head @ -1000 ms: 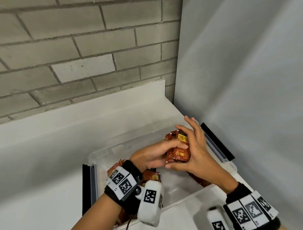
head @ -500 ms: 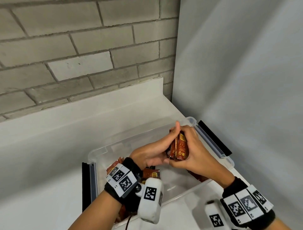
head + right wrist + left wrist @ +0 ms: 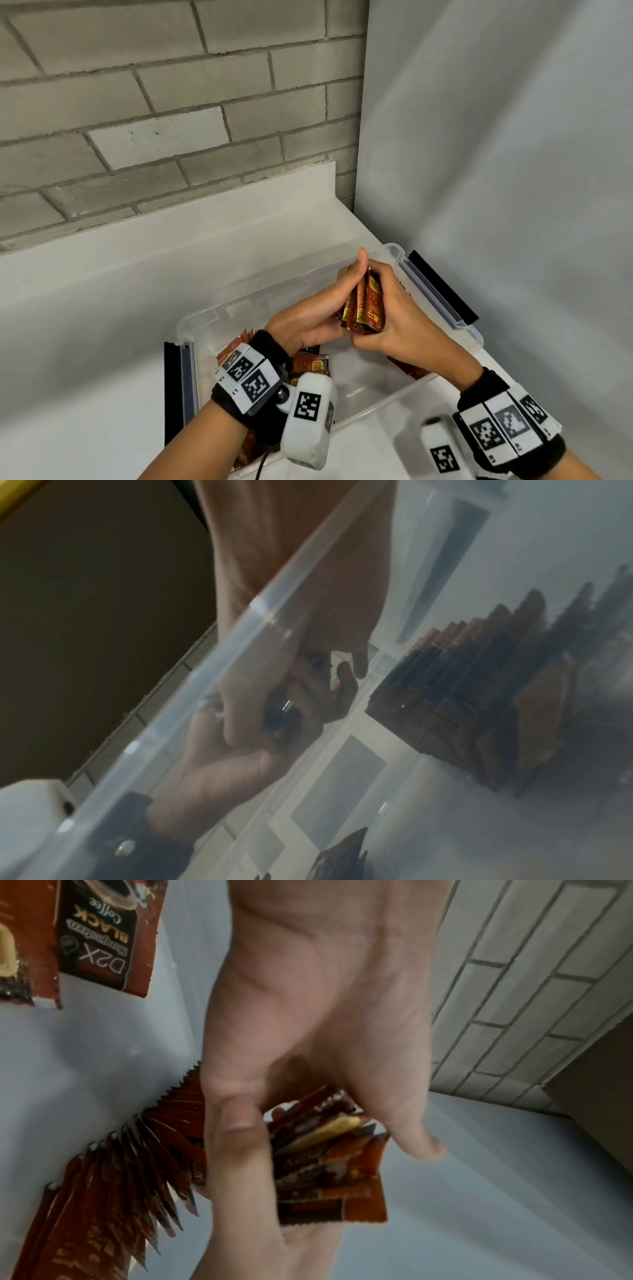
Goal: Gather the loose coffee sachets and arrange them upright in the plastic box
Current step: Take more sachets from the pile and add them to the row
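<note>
Both hands meet over the clear plastic box [image 3: 442,301], which sits on a white table [image 3: 85,377] in a corner between a grey brick wall [image 3: 171,102] and a plain grey panel [image 3: 496,171]. The left hand [image 3: 308,318] and right hand [image 3: 404,318] press a small bundle of coffee sachets [image 3: 364,305] between them, held upright above the right end of the box; left fingers lie fairly straight along one face, right fingers [image 3: 240,1150] curl round the other. More sachets [image 3: 130,1164] stand in a fanned row against the box wall, and loose ones [image 3: 310,363] lie on the box floor under the left wrist. Black latch flaps [image 3: 442,284] hang at both box ends. In the right wrist view the box rim [image 3: 240,647] crosses in front of the hands and blurs them.
</note>
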The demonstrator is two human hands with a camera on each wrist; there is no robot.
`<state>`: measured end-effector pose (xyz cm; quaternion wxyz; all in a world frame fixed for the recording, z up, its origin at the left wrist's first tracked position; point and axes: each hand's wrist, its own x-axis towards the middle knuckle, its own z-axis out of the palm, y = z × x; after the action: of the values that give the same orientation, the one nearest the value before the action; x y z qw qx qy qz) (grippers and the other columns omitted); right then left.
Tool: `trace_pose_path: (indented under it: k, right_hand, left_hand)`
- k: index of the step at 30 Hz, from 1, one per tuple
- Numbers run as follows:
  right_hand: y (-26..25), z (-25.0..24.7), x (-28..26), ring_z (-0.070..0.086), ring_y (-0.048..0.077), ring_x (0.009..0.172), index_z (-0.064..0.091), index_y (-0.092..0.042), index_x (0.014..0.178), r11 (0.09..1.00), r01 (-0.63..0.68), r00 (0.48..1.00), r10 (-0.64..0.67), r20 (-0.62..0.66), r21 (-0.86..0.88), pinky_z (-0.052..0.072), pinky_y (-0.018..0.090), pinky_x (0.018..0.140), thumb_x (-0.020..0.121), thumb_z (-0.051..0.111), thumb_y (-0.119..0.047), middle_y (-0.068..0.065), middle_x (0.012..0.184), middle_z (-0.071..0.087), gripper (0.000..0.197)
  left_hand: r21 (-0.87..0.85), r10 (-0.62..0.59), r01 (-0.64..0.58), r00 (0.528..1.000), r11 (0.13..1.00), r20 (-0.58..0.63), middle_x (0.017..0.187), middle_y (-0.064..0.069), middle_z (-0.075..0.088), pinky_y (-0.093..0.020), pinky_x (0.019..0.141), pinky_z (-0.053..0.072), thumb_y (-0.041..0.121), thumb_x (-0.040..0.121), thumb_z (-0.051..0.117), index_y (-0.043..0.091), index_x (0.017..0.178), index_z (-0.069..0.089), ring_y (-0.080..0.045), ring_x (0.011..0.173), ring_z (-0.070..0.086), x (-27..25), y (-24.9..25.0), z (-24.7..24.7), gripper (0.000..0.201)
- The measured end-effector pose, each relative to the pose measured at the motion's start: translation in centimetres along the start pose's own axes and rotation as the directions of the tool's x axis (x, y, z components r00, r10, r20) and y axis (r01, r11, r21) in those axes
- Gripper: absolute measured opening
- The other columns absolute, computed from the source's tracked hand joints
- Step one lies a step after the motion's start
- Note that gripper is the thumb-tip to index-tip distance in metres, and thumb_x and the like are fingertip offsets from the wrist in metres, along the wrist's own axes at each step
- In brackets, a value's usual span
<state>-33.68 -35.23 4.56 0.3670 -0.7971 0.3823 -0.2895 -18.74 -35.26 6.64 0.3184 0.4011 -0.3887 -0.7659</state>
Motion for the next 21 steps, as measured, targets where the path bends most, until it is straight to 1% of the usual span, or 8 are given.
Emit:
trace_pose_path:
  k: [4, 8, 10, 13, 16, 17, 19, 21]
  right_hand:
    - [0.0, 0.0, 0.1, 0.042, 0.004, 0.112, 0.029, -0.033, 0.128, 0.997, 0.064, 0.997, -0.066, -0.05, -0.039, 0.043, 0.026, 0.094, 0.06, 0.07, -0.038, -0.012, 0.116, 0.037, 0.08]
    - [-0.1, -0.1, 0.1, 0.042, 0.001, 0.113, 0.022, -0.038, 0.136, 0.999, 0.029, 1.0, -0.029, 0.005, 0.032, 0.042, 0.02, 0.09, 0.061, 0.071, -0.033, -0.015, 0.117, 0.037, 0.089]
    - [0.0, 0.0, 0.1, 0.041, -0.003, 0.113, 0.019, -0.043, 0.137, 0.999, 0.018, 1.0, -0.018, 0.011, 0.028, 0.04, 0.018, 0.09, 0.062, 0.072, -0.031, -0.019, 0.118, 0.037, 0.092]
    - [0.1, 0.1, 0.1, 0.035, -0.005, 0.121, 0.019, -0.04, 0.139, 0.998, 0.052, 0.999, -0.052, -0.005, -0.043, 0.038, 0.023, 0.102, 0.064, 0.078, -0.045, -0.016, 0.124, 0.036, 0.096]
    - [-0.3, -0.7, 0.1, 0.027, -0.014, 0.125, 0.02, -0.034, 0.144, 0.995, -0.035, 0.998, 0.04, -0.047, 0.097, 0.034, 0.004, 0.097, 0.057, 0.078, -0.06, -0.012, 0.133, 0.031, 0.108]
    - [-0.5, -1.4, 0.0, 0.028, -0.014, 0.126, 0.025, -0.034, 0.142, 0.987, -0.05, 0.994, 0.064, -0.089, 0.151, 0.034, 0.001, 0.094, 0.059, 0.075, -0.065, -0.011, 0.135, 0.033, 0.102]
    - [-0.7, -3.6, -0.2, 0.043, -0.003, 0.124, 0.042, -0.033, 0.128, 0.984, -0.009, 0.978, 0.046, -0.206, 0.176, 0.037, 0.007, 0.095, 0.069, 0.061, -0.074, -0.012, 0.131, 0.047, 0.075]
    - [-1.2, -6.4, -1.1, 0.055, 0.003, 0.11, 0.057, -0.032, 0.108, 0.998, 0.039, 0.97, -0.026, -0.241, 0.047, 0.041, 0.011, 0.09, 0.082, 0.04, -0.074, -0.018, 0.11, 0.06, 0.053]
  left_hand:
    - [0.012, 0.012, -0.012, 1.0, 1.0, -0.001, 0.095, -0.007, 0.068, -0.03, 0.094, 0.05, 0.065, 0.057, 0.079, 0.012, 0.106, 0.065, -0.016, 0.094, 0.066, 0.2, -0.1, -0.1, 0.073]
    - [0.018, 0.013, -0.012, 1.0, 1.0, -0.025, 0.102, -0.009, 0.07, -0.033, 0.09, 0.055, 0.079, 0.039, 0.074, 0.013, 0.112, 0.064, -0.019, 0.099, 0.067, 0.5, -0.3, -0.3, 0.099]
    - [0.021, 0.017, -0.017, 1.0, 1.0, -0.011, 0.095, -0.006, 0.072, -0.03, 0.08, 0.057, 0.08, 0.036, 0.073, 0.014, 0.11, 0.063, -0.017, 0.093, 0.07, 0.4, -0.2, -0.5, 0.099]
    - [0.009, 0.064, -0.064, 0.998, 0.998, -0.025, 0.088, -0.005, 0.072, -0.029, 0.075, 0.058, 0.063, 0.048, 0.083, 0.014, 0.102, 0.064, -0.017, 0.085, 0.07, 0.4, -0.2, -0.5, 0.076]
    - [-0.016, 0.088, -0.089, 0.993, 0.996, -0.076, 0.094, -0.012, 0.068, -0.033, 0.078, 0.055, 0.041, 0.07, 0.081, 0.014, 0.109, 0.066, -0.022, 0.084, 0.067, 0.3, 0.1, -0.6, 0.049]
    - [-0.016, 0.091, -0.093, 0.991, 0.996, -0.098, 0.097, -0.013, 0.067, -0.034, 0.075, 0.055, 0.037, 0.075, 0.075, 0.017, 0.116, 0.063, -0.022, 0.083, 0.066, 0.2, 0.2, -0.9, 0.047]
    - [-0.039, 0.09, -0.094, 0.991, 0.995, -0.104, 0.096, -0.013, 0.066, -0.033, 0.068, 0.055, 0.03, 0.081, 0.067, 0.018, 0.127, 0.056, -0.023, 0.078, 0.066, 0.0, 0.4, -1.7, 0.049]
    - [-0.063, 0.071, -0.076, 0.995, 0.995, -0.071, 0.088, -0.012, 0.065, -0.032, 0.067, 0.055, 0.031, 0.083, 0.063, 0.015, 0.125, 0.056, -0.024, 0.074, 0.065, -0.1, 0.5, -2.3, 0.046]
